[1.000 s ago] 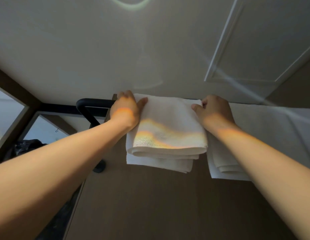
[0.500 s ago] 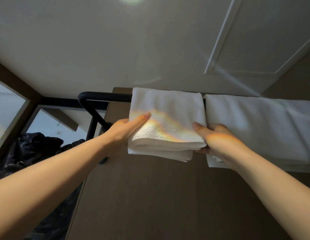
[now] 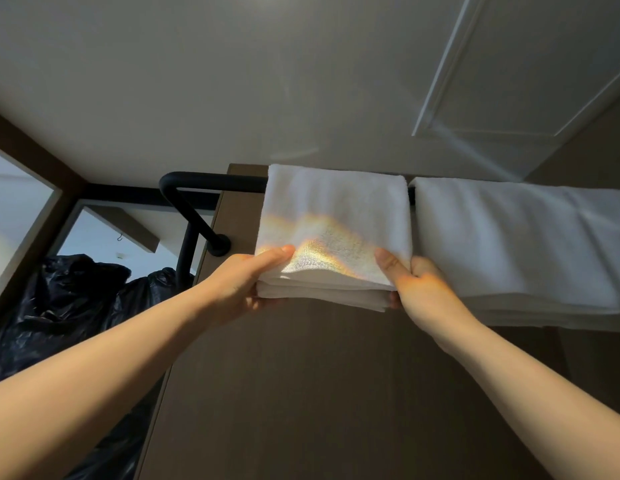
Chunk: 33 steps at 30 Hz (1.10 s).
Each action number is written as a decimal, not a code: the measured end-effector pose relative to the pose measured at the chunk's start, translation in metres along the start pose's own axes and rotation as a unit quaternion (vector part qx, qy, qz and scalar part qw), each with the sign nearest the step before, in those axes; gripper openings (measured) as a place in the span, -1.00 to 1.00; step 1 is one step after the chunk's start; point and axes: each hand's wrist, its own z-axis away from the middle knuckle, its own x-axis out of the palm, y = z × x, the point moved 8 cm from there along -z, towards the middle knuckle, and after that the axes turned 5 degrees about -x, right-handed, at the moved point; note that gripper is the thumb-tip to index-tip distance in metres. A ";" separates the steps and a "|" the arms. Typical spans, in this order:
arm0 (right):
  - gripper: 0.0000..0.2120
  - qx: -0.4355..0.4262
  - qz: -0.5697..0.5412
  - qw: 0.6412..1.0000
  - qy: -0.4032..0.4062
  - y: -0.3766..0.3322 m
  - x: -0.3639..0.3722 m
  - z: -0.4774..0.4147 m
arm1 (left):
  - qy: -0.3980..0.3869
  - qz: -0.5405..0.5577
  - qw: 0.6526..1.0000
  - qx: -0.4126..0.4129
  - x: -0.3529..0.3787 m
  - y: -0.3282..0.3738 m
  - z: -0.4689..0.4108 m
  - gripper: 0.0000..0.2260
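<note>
A small folded white towel [image 3: 336, 216] hangs over a black rail [image 3: 211, 180] high on a brown wall panel. My left hand [image 3: 248, 282] pinches the towel's lower left corner, thumb on the front and fingers behind. At the lower right corner my right hand [image 3: 414, 285] pinches it the same way. A patch of rainbow light lies across the towel's lower half.
A larger folded white towel [image 3: 516, 244] hangs on the same rail just to the right, nearly touching the small one. Black plastic bags [image 3: 59, 306] fill the lower left. The rail's black bracket [image 3: 218, 245] meets the panel left of the towel. A white ceiling is overhead.
Both hands have come down from the top of the towel at the rail to its bottom corners, where they now pinch it. The towel hangs straighter.
</note>
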 end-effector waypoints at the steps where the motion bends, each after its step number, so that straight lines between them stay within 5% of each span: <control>1: -0.68 0.003 -0.003 1.000 -0.001 0.003 0.001 0.001 | 0.003 0.009 1.000 0.000 -0.002 0.000 0.001 -0.37; 11: -0.38 0.100 -0.169 0.980 -0.024 0.034 0.013 0.016 | 0.022 0.059 0.998 0.009 -0.008 -0.003 0.009 -0.55; 16: -0.50 0.106 -0.263 0.958 -0.038 0.038 0.022 0.015 | 0.039 0.071 0.997 0.013 -0.008 -0.005 0.007 -0.55; 21: -0.71 0.040 -0.232 0.971 0.038 0.035 0.011 0.016 | 0.054 0.066 0.995 0.052 -0.012 -0.006 0.008 -0.69; 25: -0.91 0.033 -0.237 0.967 0.089 0.037 0.008 0.015 | 0.100 0.018 0.991 0.091 -0.017 -0.004 0.011 -0.62; 29: -0.76 0.048 -0.263 0.952 0.150 0.039 0.004 0.017 | 0.132 0.027 0.986 0.103 -0.025 0.000 0.015 -0.54; 33: -0.67 0.042 -0.313 0.938 0.141 0.034 0.011 0.024 | 0.079 0.008 0.992 0.102 -0.016 0.002 0.017 -0.68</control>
